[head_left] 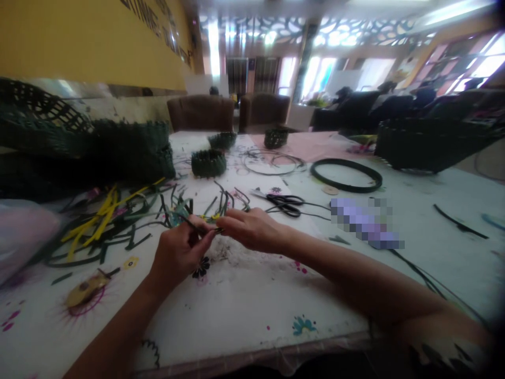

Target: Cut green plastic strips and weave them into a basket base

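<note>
My left hand point(177, 247) and my right hand point(252, 229) meet over the white patterned tablecloth, fingertips nearly touching. Between them is a thin dark green strip point(192, 225), pinched by the fingers of both hands. Its far end among the fingers is blurred. More green strips point(136, 239) lie bent and loose around and behind my left hand, mixed with yellow strips point(106, 221). Just beyond my right hand rest black-handled scissors point(287, 204), blades pointing left.
Small green woven baskets point(208, 164) stand farther back, with a dark oval ring point(347, 188) and a thin coil point(272, 172). Large dark baskets point(134, 150) crowd the left; another basket point(430, 145) sits right. A blurred-out purple item point(365, 223) lies beyond my right forearm. A plastic bag point(27, 234) is far left.
</note>
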`<state>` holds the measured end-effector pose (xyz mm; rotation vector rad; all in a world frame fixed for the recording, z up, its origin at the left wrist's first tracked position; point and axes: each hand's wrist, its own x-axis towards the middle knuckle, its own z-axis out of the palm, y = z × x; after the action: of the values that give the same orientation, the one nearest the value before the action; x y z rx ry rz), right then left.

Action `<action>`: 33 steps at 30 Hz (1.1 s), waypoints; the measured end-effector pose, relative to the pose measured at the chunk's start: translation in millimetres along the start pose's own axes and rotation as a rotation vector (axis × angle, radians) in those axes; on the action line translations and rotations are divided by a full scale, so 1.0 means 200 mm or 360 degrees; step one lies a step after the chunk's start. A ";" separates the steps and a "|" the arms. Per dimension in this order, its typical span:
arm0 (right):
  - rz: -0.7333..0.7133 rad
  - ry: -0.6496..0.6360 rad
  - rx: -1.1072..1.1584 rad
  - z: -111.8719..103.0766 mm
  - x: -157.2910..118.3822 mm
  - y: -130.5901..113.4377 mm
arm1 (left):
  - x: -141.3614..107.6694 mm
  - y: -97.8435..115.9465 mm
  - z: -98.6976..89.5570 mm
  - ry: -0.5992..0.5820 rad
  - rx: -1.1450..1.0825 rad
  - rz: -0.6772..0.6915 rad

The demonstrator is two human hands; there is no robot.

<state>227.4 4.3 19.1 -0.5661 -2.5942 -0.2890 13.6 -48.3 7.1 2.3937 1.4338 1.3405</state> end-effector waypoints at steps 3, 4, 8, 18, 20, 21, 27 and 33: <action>-0.0011 -0.0029 -0.0001 -0.01 0.00 0.00 | 0.00 -0.02 -0.01 -0.0054 -0.0130 0.0050; -0.0003 -0.0024 0.0004 -0.01 0.00 0.00 | 0.01 -0.02 -0.01 -0.0065 -0.0164 0.0087; -0.0009 0.0052 -0.0052 -0.01 0.00 0.00 | 0.01 -0.02 0.00 -0.0008 -0.0090 0.0317; -0.0126 0.0438 -0.0353 0.04 -0.02 -0.06 | -0.01 0.01 0.03 0.0161 0.0319 0.0493; -0.0068 0.0427 -0.0276 0.04 -0.02 -0.07 | -0.01 0.01 0.04 0.0168 0.0318 0.0503; -0.0024 0.0406 -0.0223 0.04 -0.02 -0.07 | -0.01 0.00 0.04 0.0169 0.0322 0.0521; 0.0234 0.0350 0.0002 0.05 -0.02 -0.07 | -0.02 -0.02 0.06 0.0177 0.0390 0.0668; -0.0062 0.0369 -0.0288 0.05 -0.01 -0.06 | -0.03 -0.02 0.07 0.0200 0.0482 0.0638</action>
<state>220.6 -4.8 8.7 -0.5112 -2.3710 -0.5721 18.8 -44.5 -7.0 2.9694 1.3127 1.4622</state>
